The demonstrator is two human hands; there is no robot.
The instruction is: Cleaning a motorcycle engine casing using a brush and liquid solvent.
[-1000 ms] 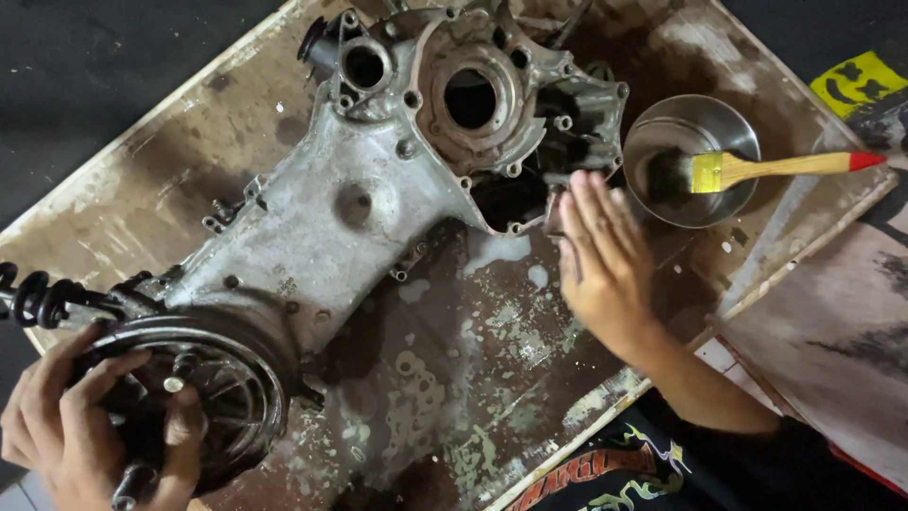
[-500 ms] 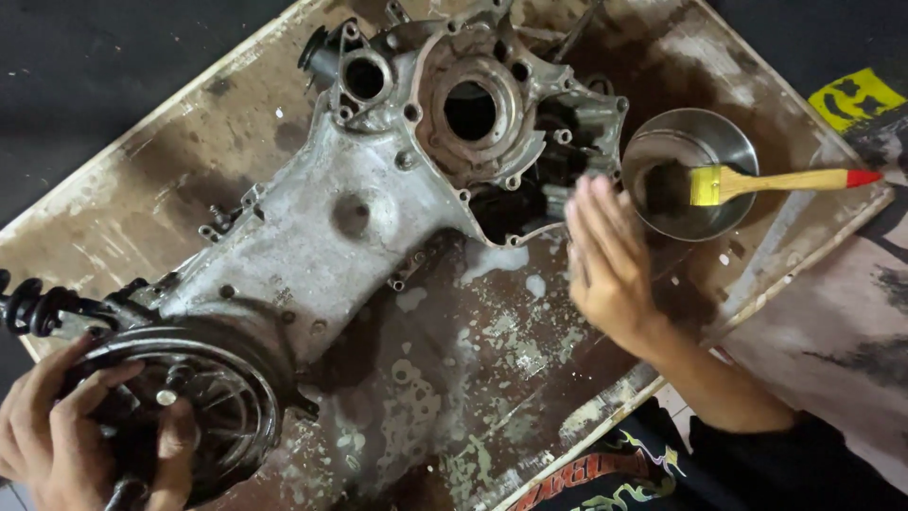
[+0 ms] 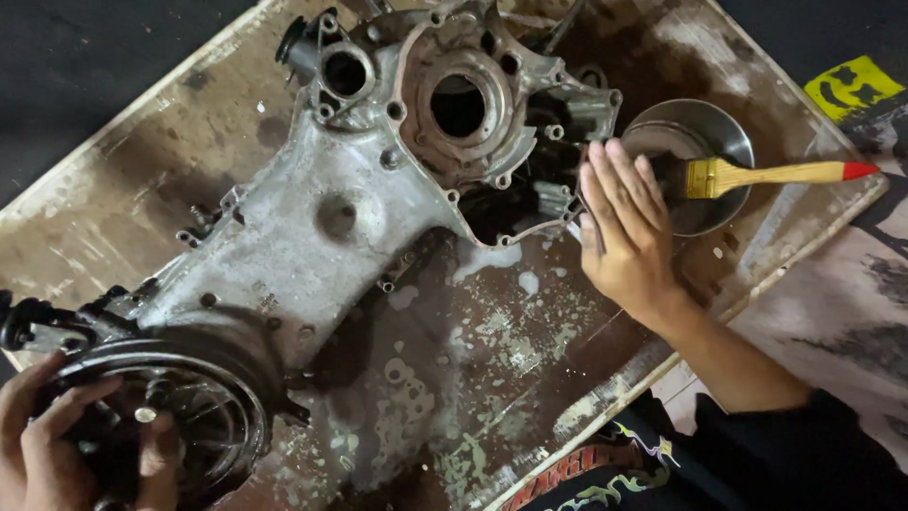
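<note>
At the lower left, the left hand (image 3: 57,445) is gripping the round drum (image 3: 180,426), fingers (image 3: 76,402) curled over its rim; the frame edge is cutting off the wrist. The grey casing (image 3: 322,218) is lying diagonally across the stained surface (image 3: 492,378), its top cropped and its dark cavities hard to read. The right hand (image 3: 629,232) is resting flat against the casing's right end, fingers (image 3: 615,185) straight and close together, holding nothing, partly covering the bowl (image 3: 724,132). A brush (image 3: 766,175) is lying across the bowl, bristles hidden.

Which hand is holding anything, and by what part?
Left hand grips the round black wheel end of the grey metal engine casing. Right hand lies flat against it, holding nothing.
</note>
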